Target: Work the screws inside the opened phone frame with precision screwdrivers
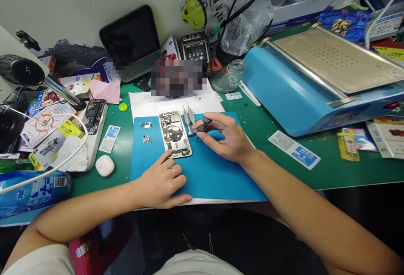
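An opened phone (176, 138) with its inner boards showing lies on the blue mat (205, 178). My left hand (166, 178) rests on the mat with index finger and thumb stretched out, the index fingertip at the phone's lower edge. Between the thumb and fingers of my right hand (225, 136) is a small grey screwdriver (205, 123), held just right of the phone; its tip is hard to make out. Two more grey screwdrivers (189, 119) lie side by side next to the phone, tips away from me. Small phone parts (146, 138) and a little board (145, 125) sit left of the phone.
A blue machine with a metal plate (341, 60) fills the right side. Behind the mat are white paper (145, 104) and a glass jar (229, 76). Left stand a white earbud case (104, 166), a green cap (123, 107), a microscope stand (61, 90) and piled packets.
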Tool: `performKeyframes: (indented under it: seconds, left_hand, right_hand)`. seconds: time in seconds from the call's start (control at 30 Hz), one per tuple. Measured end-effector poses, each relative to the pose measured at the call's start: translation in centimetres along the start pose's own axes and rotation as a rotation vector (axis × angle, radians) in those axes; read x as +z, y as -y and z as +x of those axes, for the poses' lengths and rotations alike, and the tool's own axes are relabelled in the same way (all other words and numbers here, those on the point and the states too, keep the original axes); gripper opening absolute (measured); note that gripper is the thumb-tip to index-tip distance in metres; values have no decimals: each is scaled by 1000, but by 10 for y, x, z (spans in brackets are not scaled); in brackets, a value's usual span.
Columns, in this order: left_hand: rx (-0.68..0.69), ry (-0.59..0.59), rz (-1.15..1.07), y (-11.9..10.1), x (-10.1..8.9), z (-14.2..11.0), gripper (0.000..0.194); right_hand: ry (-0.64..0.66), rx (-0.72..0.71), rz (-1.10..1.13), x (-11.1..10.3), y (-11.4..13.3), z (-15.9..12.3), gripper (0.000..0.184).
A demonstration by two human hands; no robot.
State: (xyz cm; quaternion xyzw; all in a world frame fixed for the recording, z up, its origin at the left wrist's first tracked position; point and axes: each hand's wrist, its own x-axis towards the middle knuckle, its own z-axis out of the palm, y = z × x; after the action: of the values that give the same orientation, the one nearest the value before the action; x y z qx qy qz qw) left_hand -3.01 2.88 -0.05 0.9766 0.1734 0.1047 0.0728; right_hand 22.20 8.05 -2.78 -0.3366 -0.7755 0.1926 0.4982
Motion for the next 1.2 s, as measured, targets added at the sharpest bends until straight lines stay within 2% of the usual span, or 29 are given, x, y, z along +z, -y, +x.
performKeyframes:
  seconds: [0.27, 0.7, 1.2]
  left_hand:
    - [5, -8, -4, 0, 0, 0, 41]
    - [12, -22, -6, 0, -1, 1, 40]
    - [15, -25, 5, 1, 3, 0, 41]
  right_hand:
    - [14, -57, -26, 0, 1, 3, 59]
    - [-10, -118, -38, 3, 1, 3, 71]
    - [-6, -68, -14, -1, -2, 0, 61]
